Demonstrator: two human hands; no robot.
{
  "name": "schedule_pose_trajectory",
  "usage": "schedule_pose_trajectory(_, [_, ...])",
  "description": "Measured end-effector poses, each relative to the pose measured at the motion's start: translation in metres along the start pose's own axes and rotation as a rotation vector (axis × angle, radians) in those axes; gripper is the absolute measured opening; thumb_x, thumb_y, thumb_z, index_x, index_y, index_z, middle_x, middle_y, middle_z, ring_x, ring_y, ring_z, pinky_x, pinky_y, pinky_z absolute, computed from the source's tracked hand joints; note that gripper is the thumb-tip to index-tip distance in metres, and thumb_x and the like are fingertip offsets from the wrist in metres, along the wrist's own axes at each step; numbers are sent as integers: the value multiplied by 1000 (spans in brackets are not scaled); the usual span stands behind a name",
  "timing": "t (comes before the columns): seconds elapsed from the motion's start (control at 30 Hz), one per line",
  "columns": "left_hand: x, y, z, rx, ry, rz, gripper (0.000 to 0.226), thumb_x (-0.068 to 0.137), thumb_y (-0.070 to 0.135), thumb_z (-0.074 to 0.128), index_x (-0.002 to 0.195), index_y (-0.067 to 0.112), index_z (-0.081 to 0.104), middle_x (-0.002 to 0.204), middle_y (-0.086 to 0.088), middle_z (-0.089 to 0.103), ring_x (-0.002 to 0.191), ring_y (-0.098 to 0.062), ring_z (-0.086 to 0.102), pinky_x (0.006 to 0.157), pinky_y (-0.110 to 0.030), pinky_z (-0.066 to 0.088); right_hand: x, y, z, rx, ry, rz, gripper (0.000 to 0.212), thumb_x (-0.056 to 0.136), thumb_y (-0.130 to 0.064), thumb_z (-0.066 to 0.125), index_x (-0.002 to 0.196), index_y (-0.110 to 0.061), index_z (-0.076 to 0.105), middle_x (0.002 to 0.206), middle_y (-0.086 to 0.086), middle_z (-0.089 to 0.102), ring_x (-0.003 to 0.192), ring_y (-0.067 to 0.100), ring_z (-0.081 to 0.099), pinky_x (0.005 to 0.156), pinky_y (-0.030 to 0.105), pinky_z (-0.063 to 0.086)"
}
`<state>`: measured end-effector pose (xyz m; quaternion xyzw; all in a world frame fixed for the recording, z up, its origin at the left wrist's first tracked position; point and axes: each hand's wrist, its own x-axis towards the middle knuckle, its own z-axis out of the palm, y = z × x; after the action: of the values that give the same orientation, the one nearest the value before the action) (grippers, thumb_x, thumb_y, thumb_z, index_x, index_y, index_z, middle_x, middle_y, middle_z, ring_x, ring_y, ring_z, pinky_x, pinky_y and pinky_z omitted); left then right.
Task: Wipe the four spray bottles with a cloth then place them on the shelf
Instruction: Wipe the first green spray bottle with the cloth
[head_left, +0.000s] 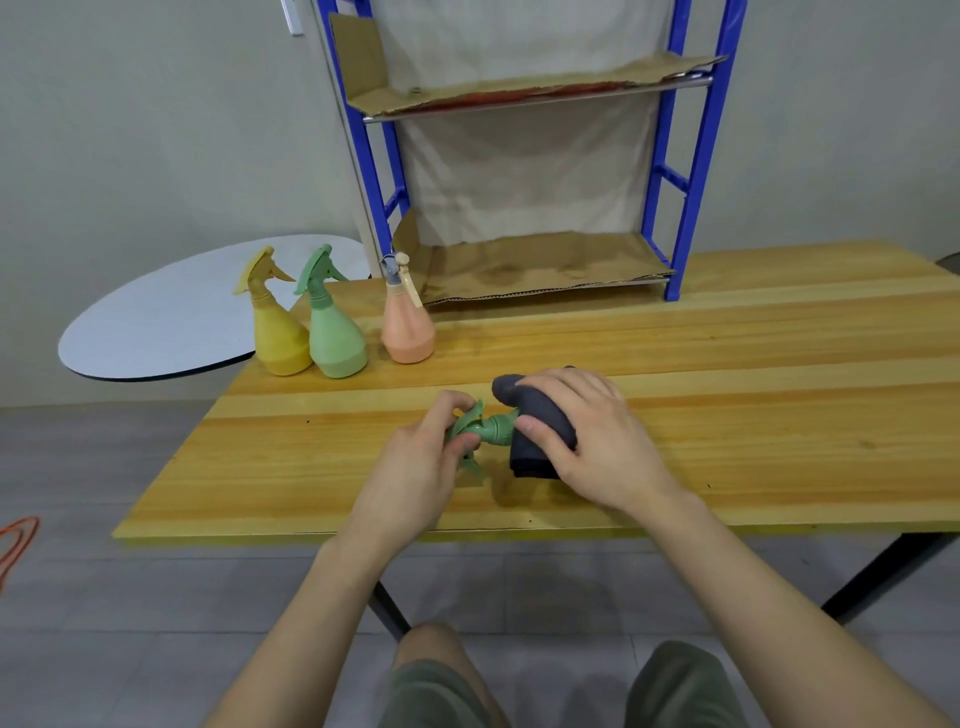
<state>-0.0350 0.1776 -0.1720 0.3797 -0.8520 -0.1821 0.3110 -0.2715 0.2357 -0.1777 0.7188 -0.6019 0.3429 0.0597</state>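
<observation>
Left hand (431, 457) pinches the trigger head of a green spray bottle (493, 428) lying sideways over the table (727, 415); right hand (587, 441) curls a dark cloth (524, 457) round its body. Three other bottles (335, 332) stand beyond the left hand, the shelf (680, 244) beyond the right

Green bottle (493, 428) sideways, probably wrapped in grey cloth (545, 410); three others (336, 332) upright.

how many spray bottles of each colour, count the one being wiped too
green spray bottles: 2
yellow spray bottle: 1
peach spray bottle: 1
total: 4
</observation>
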Motion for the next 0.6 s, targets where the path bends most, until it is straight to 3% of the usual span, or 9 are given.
schedule_pose_trajectory(0.07, [2,3,1,25,-1,1,26,110,26,58,130,34,44,82,2,69,65,-15,64,59,-46,53,1,-9,2,-73,13,6,41,109,-52,50,141,-29,60,141,-8,62,133,17,54,124,46,32])
schedule_pose_trajectory(0.17, [2,3,1,26,3,4,26,110,23,60,129,31,45,74,4,64,60,-12,59,57,-39,48,0,-20,9,-207,-18,-166,48,109,-53,49,146,-25,59,145,-3,62,136,19,54,126,47,29])
schedule_pose_trajectory(0.27, [-4,0,-3,-12,-13,1,24,109,23,62,128,28,48,79,12,69,66,-5,64,56,-21,44,-4,-2,1,-109,-51,-184,48,109,-54,52,149,-28,58,148,-7,59,138,15,52,125,43,31])
schedule_pose_trajectory(0.33, [-5,-2,-6,-4,-26,-9,23,110,25,61,128,28,48,85,14,73,72,-2,66,58,-18,45,-11,17,-3,93,-10,16,40,110,-49,52,144,-29,59,142,-9,62,133,14,55,116,38,39])
schedule_pose_trajectory(0.4, [-3,-3,-9,8,-42,-17,21,110,26,60,126,30,47,89,14,76,74,-3,68,61,-19,46,-15,30,-5,276,27,286,36,111,-50,49,138,-29,61,126,-9,69,117,16,64,97,33,48])
schedule_pose_trajectory(0.47, [1,-3,-12,13,-75,-23,21,110,26,59,123,32,44,93,12,79,76,-4,70,65,-27,52,-16,38,-5,408,32,512,37,111,-53,46,134,-29,62,111,-8,74,106,20,69,86,35,50])
schedule_pose_trajectory(0.6, [9,-2,-14,45,-103,-26,26,109,26,62,119,38,40,100,9,76,76,-6,68,68,-34,49,-12,40,3,343,128,669,41,110,-57,43,124,-23,63,95,-6,71,97,28,67,78,39,49])
